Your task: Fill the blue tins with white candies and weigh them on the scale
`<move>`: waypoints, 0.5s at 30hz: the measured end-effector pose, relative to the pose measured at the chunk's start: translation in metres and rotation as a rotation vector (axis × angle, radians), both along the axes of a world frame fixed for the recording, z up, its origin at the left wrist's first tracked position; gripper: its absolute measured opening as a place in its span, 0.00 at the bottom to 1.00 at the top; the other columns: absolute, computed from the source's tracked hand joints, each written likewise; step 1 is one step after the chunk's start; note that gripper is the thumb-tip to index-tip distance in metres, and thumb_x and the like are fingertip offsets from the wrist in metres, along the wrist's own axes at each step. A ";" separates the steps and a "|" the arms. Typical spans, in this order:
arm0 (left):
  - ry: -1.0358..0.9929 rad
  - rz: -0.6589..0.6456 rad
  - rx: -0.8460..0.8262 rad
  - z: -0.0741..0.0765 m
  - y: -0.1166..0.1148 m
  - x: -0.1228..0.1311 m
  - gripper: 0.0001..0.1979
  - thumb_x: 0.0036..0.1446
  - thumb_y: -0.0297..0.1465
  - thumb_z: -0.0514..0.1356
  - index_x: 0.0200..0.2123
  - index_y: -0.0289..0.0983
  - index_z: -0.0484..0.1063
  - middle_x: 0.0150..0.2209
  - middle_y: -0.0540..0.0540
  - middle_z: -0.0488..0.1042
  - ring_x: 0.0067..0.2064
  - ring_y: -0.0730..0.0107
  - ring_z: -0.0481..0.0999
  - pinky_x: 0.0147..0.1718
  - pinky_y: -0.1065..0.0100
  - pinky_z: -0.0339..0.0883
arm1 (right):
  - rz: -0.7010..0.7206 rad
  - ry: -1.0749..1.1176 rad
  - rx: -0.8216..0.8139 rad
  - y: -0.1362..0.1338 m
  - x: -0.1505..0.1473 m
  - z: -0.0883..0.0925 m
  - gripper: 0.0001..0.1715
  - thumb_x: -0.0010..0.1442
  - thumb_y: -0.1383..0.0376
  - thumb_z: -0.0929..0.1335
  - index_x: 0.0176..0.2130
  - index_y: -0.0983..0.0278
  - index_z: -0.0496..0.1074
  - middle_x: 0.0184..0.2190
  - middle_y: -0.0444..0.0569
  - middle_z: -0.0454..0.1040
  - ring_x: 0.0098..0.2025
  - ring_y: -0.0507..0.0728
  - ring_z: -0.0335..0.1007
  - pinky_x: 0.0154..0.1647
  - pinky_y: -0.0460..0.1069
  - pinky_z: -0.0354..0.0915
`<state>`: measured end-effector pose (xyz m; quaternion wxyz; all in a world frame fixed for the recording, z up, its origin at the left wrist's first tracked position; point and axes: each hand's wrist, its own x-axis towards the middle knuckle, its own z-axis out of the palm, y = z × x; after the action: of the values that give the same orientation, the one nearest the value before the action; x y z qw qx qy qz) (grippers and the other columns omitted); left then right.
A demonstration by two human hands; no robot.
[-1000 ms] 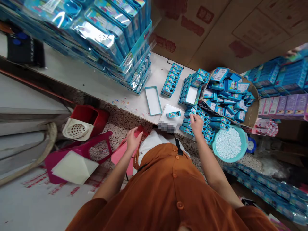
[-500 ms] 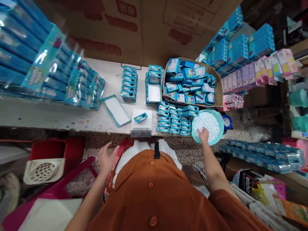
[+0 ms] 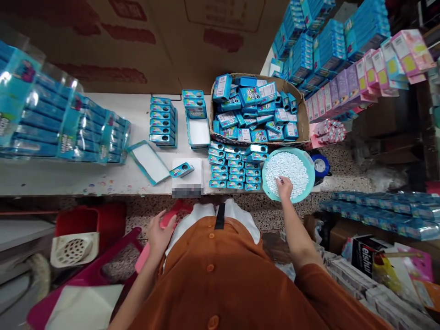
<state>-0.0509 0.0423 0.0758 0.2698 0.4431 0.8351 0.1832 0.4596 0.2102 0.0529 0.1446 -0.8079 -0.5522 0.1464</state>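
In the head view my right hand is over a turquoise bowl filled with small white pellets. Its fingertips are pinched together, with pale bits showing between them. My left hand hangs below the table edge near my lap, fingers apart and nothing in it. A small blue box stands on a white scale in front of me. Rows of similar blue boxes stand between the scale and the bowl.
A carton heaped with loose blue boxes stands behind the rows. Two blue-rimmed trays, one bare and one partly filled, lie to its left. Wrapped stacks line the table's left. A blue tape roll is beside the bowl.
The view has shifted, so the table things appear further left. My right hand's fingers have drawn together into a pinch over the pellets. My left hand stays low and open.
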 end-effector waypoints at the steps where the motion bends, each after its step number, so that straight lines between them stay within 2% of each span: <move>1: -0.001 -0.002 -0.002 0.000 0.000 0.003 0.25 0.52 0.50 0.56 0.46 0.38 0.69 0.45 0.39 0.72 0.50 0.51 0.70 0.52 0.50 0.63 | -0.003 0.004 0.000 0.001 0.003 0.001 0.17 0.56 0.61 0.64 0.40 0.68 0.76 0.38 0.57 0.75 0.36 0.57 0.68 0.46 0.51 0.63; 6: -0.003 -0.011 0.024 0.001 0.003 0.012 0.25 0.52 0.49 0.56 0.46 0.38 0.69 0.45 0.39 0.72 0.50 0.52 0.70 0.52 0.51 0.63 | -0.075 0.006 -0.020 0.002 0.013 0.008 0.17 0.55 0.61 0.64 0.38 0.68 0.77 0.35 0.56 0.77 0.35 0.58 0.69 0.45 0.52 0.63; 10: -0.003 -0.002 0.038 -0.003 0.004 0.015 0.24 0.52 0.49 0.56 0.46 0.39 0.69 0.46 0.39 0.72 0.51 0.52 0.69 0.53 0.51 0.62 | -0.122 0.025 0.013 0.003 0.012 0.020 0.17 0.54 0.60 0.65 0.36 0.68 0.78 0.31 0.55 0.76 0.33 0.58 0.69 0.43 0.52 0.64; 13: -0.009 0.014 0.039 -0.003 0.004 0.017 0.24 0.52 0.48 0.57 0.46 0.39 0.69 0.46 0.40 0.72 0.50 0.52 0.70 0.53 0.51 0.62 | -0.101 0.082 0.100 0.009 -0.005 0.037 0.17 0.54 0.59 0.66 0.37 0.68 0.78 0.33 0.56 0.76 0.33 0.58 0.70 0.42 0.52 0.65; 15: -0.031 0.018 0.045 -0.003 0.004 0.018 0.23 0.52 0.47 0.57 0.46 0.39 0.69 0.46 0.40 0.72 0.50 0.53 0.70 0.53 0.51 0.62 | -0.047 0.160 0.154 0.016 -0.029 0.050 0.17 0.55 0.59 0.66 0.37 0.68 0.77 0.35 0.56 0.76 0.34 0.57 0.70 0.41 0.52 0.66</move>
<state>-0.0333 0.0461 0.0727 0.2711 0.4387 0.8303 0.2113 0.4311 0.2262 0.1025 0.2531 -0.7928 -0.5296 0.1642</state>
